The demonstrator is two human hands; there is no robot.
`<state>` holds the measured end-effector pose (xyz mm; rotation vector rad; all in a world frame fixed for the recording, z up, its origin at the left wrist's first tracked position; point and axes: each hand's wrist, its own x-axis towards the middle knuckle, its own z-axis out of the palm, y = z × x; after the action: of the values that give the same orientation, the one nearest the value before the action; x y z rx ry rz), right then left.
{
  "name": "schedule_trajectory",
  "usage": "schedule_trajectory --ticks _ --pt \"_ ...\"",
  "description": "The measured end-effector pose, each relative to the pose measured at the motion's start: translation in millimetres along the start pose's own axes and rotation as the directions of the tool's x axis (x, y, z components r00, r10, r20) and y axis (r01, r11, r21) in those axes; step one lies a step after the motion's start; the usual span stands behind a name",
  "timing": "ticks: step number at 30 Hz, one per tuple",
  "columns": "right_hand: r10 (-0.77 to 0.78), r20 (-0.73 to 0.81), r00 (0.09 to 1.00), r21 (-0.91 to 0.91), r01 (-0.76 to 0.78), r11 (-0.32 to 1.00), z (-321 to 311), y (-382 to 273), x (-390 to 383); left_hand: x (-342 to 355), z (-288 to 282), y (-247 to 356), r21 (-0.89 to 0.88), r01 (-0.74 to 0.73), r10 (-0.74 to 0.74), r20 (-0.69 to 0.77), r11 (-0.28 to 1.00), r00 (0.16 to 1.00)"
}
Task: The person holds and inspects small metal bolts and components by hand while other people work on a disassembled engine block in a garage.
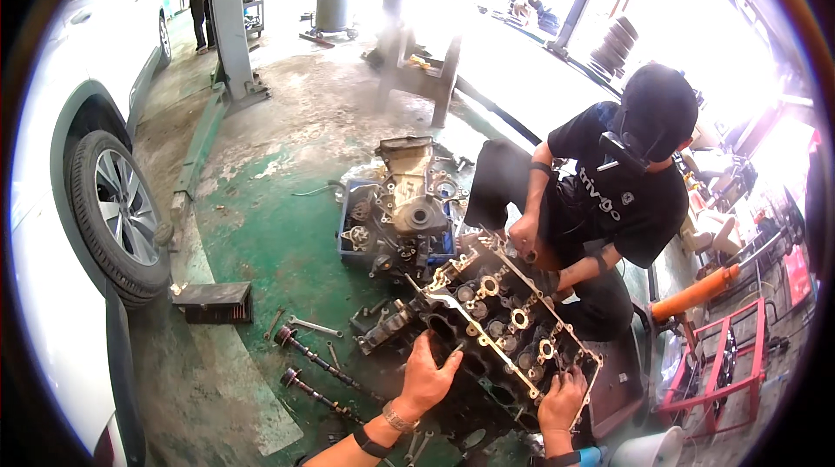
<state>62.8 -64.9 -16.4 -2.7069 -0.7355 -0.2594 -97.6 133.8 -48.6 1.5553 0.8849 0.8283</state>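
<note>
A large metal cylinder head (500,328) lies tilted in front of me, its valve side with round openings facing up. My left hand (424,378) grips its left side beside a dark port, thumb apart from the fingers; some fingertips are hidden. At the near right corner, my right hand (561,399) curls its fingers over the rim. A co-worker (609,180) in black crouches across from me, one hand (524,234) at the far end of the cylinder head. Two camshafts (323,361) lie on the floor left of my left hand.
Behind the cylinder head stands an engine block (413,197) with a blue crate. Wrenches (315,327) and a dark open box (213,302) lie on the green floor. A white car (78,206) is at left, a lift post (230,23) beyond it. A red frame (722,371) stands right.
</note>
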Motion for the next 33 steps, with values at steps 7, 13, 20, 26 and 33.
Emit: schedule_trajectory --ticks 7,13,20,26,33 --pt "-0.02 -0.055 0.998 0.0 0.02 1.0 2 -1 0 -2 0 2 -0.006 0.006 -0.006 -0.001 1.0 1.0" --pt "-0.025 -0.026 0.999 0.006 0.025 1.0 3 1 0 -1 0 1 -0.057 0.024 -0.023 0.012 0.998 1.0" --pt "-0.037 -0.02 0.999 -0.004 0.037 0.999 3 3 0 -2 -3 12 -0.019 -0.018 0.017 -0.037 1.0 0.999" --pt "-0.046 -0.011 0.999 0.013 0.046 0.999 3 5 1 -2 0 1 0.022 -0.023 0.024 -0.065 0.999 0.998" --pt "-0.049 0.004 0.999 -0.002 0.049 0.999 4 6 1 -3 -2 -4 0.012 0.069 -0.067 -0.079 0.998 0.995"
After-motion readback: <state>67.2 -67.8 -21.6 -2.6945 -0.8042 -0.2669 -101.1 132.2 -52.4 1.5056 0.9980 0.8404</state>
